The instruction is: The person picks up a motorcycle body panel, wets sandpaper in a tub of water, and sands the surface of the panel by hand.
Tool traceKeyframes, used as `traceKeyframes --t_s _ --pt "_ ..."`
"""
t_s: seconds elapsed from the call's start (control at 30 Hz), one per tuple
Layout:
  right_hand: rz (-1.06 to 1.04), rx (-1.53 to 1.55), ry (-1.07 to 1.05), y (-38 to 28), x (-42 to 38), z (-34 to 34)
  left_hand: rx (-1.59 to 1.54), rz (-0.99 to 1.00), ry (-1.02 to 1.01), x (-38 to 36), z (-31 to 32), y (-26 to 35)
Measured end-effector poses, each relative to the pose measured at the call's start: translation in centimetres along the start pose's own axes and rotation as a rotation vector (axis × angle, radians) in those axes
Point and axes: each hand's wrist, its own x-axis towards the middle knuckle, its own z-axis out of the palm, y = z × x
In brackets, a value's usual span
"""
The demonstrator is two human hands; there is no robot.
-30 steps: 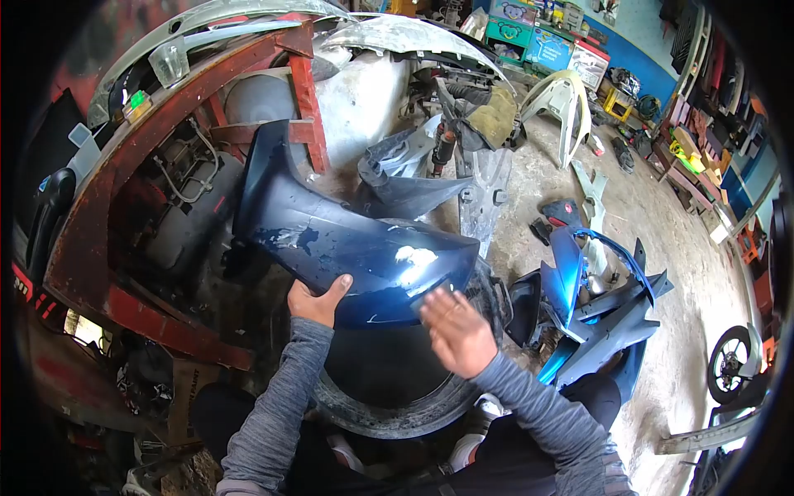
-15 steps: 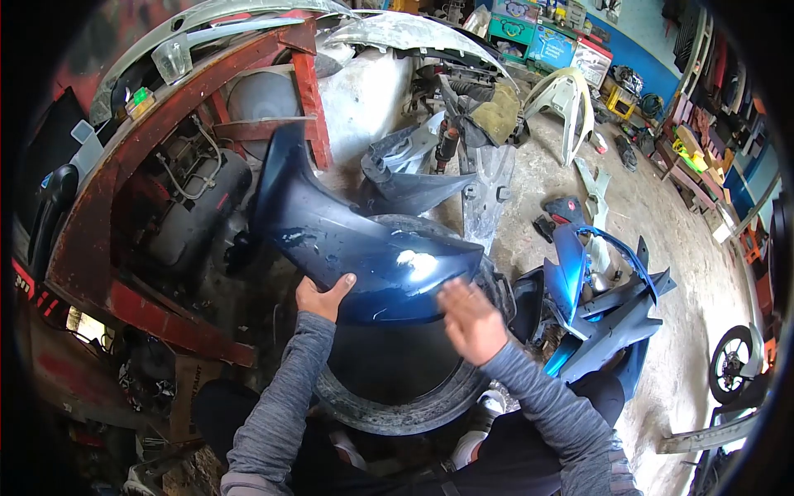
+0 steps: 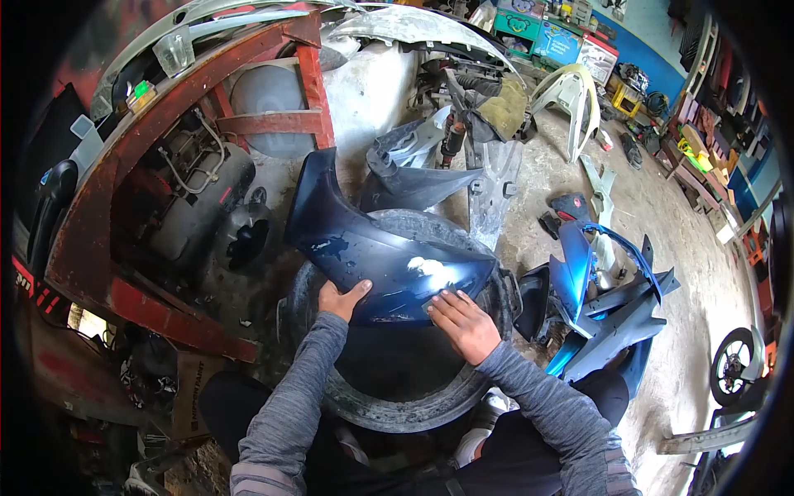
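Observation:
A dark blue motorcycle body panel with scuffed paint and a bright reflection rests tilted over a tire. My left hand grips its lower edge, thumb on top and the other fingers mostly hidden beneath. Against the lower right of the panel, the fingers of my right hand lie pressed together. A small thin grey piece, which looks like sandpaper, peeks out beside those fingertips; most of it is hidden under them.
Blue and black body parts lie on the floor to the right. A red frame with a grey tank stands at left. Beyond the tire are a dark grey plastic part and a white chair-like piece.
The panel has shifted right and slightly down, with my left hand moving along with it. My right hand, blurred before, has moved slightly left and now lies against the panel.

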Motion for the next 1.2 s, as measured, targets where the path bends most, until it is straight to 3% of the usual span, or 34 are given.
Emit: traceKeyframes --t_s 0.17,0.27,0.33,0.43,0.5,0.57,0.67,0.83,0.9,0.97,1.03,1.07,1.13,1.2 --pt "0.022 -0.016 0.014 0.2 -0.4 1.5 0.145 0.025 0.028 0.8 -0.3 -2.9" --pt "0.044 0.031 0.059 -0.1 -0.4 2.7 0.356 -0.162 0.114 -1.8 1.1 0.2" --pt "0.043 0.029 0.059 -0.4 -0.3 3.5 0.586 -0.182 0.424 -3.8 2.3 -0.3" --pt "0.056 0.037 0.083 -0.8 -0.2 4.4 0.313 -0.263 0.530 -6.5 3.5 -2.5" --pt "0.075 0.057 0.090 -1.0 0.0 4.9 0.043 -0.623 0.452 -7.0 4.7 -3.0" --pt "0.097 0.069 0.093 -1.2 -0.1 5.4 -0.603 -0.799 0.071 -7.9 5.5 -4.3" --pt "0.157 0.117 0.078 -1.9 -0.9 7.2 -0.699 -0.641 -0.118 -6.8 6.3 -6.4" --pt "0.282 0.286 0.045 -3.9 -1.8 8.7 -0.592 -0.732 -0.072 -5.1 5.4 -8.1" --pt "0.875 0.588 -0.044 -4.0 -1.1 9.3 -0.399 -0.767 -0.084 -4.5 5.0 -8.9" --pt "0.913 0.579 -0.025 -3.3 -1.3 10.3 -0.379 -0.757 -0.087 -4.4 5.0 -9.3" --pt "1.077 0.471 -0.226 -1.9 -2.2 13.2 -0.358 -0.744 -0.092 -4.3 5.1 -10.2" --pt "1.073 0.474 -0.226 -1.0 -2.7 14.8 -0.384 -0.744 -0.107 -4.0 5.2 -11.1" --pt "1.507 0.596 -0.369 1.2 -4.4 19.2 -0.408 -0.742 -0.119 -3.9 5.1 -11.5" --pt "1.628 0.613 -0.298 5.2 -9.3 25.7 -0.311 -0.744 -0.144 -4.1 5.4 -11.2"
